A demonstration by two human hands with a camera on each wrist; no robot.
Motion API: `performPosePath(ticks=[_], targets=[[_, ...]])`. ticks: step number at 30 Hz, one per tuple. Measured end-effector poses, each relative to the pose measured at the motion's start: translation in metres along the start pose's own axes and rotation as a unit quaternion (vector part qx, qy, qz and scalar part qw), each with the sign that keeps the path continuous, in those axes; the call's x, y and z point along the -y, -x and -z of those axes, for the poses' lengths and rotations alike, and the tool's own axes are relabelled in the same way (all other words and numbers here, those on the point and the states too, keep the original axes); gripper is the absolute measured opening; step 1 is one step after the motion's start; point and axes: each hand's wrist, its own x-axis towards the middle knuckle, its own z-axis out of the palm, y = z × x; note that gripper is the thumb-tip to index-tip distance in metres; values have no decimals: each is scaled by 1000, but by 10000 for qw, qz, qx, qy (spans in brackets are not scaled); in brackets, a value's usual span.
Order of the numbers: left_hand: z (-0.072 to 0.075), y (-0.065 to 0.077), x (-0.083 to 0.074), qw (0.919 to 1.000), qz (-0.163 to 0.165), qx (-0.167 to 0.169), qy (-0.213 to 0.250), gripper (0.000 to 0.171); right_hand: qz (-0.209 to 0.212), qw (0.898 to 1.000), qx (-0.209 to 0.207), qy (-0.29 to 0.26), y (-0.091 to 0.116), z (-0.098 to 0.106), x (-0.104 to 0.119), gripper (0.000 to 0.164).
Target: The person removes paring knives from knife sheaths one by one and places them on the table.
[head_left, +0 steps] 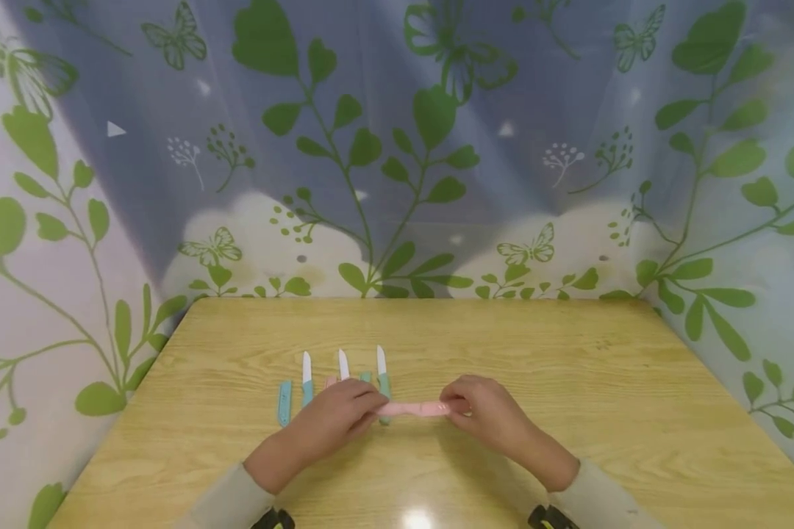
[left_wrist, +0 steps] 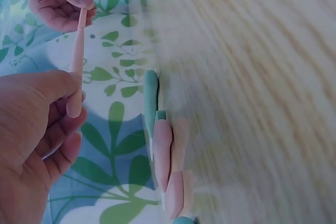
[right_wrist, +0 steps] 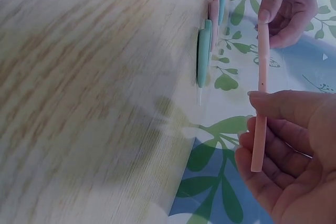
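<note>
Both hands hold a pink sheathed paring knife point(head_left: 415, 408) level above the table. My left hand point(head_left: 340, 413) pinches its rounded handle end between thumb and fingers, as the left wrist view also shows. At the other end, my right hand point(head_left: 492, 413) pinches the pink sheath point(right_wrist: 259, 145). Behind the left hand lie three knives with white blades: a blue-handled knife point(head_left: 307, 378), a pink knife point(head_left: 343, 364) mostly hidden by the hand, and a green-handled knife point(head_left: 383, 382).
A blue sheath point(head_left: 284, 402) lies left of the blue-handled knife. A pink sheath point(head_left: 331, 381) and a green sheath point(head_left: 366, 377) show partly between the knives. The wood-grain table point(head_left: 569, 353) meets a leaf-patterned curtain point(head_left: 397, 162) at its back and sides.
</note>
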Motion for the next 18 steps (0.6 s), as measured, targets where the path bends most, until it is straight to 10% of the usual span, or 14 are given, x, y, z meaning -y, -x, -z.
performPosePath(ticks=[18], targets=[[4,1,-4,9916,890,589,733,17,23,9996,-101,262,-1,-2,4,14]])
